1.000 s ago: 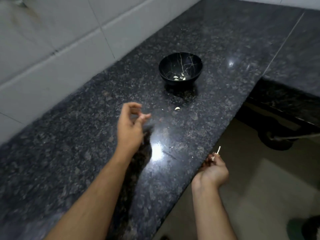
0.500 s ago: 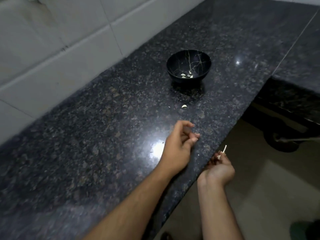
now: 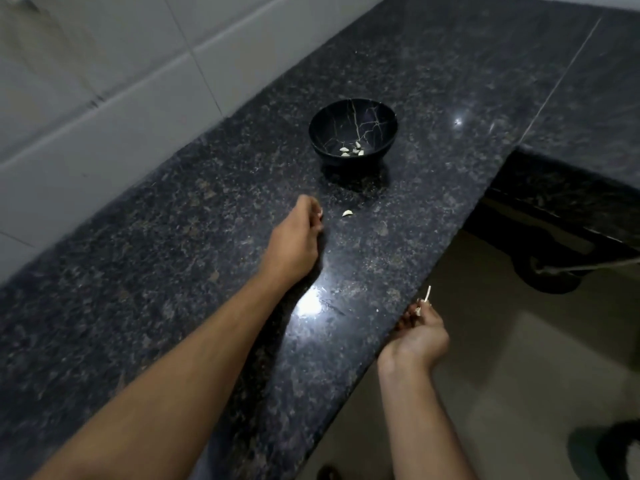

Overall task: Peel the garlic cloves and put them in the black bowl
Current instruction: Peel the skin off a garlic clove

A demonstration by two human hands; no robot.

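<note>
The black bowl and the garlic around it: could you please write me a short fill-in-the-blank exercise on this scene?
1. The round black bowl with pale vein lines stands on the dark speckled granite ____.
2. Several small white peeled garlic cloves lie ____ that bowl.
3. One loose white garlic clove lies on the stone between the bowl and the ____ hand.
4. The right hand holds a thin pale strip of garlic skin out past the counter's ____.

Missing words: counter; inside; left; edge
</note>
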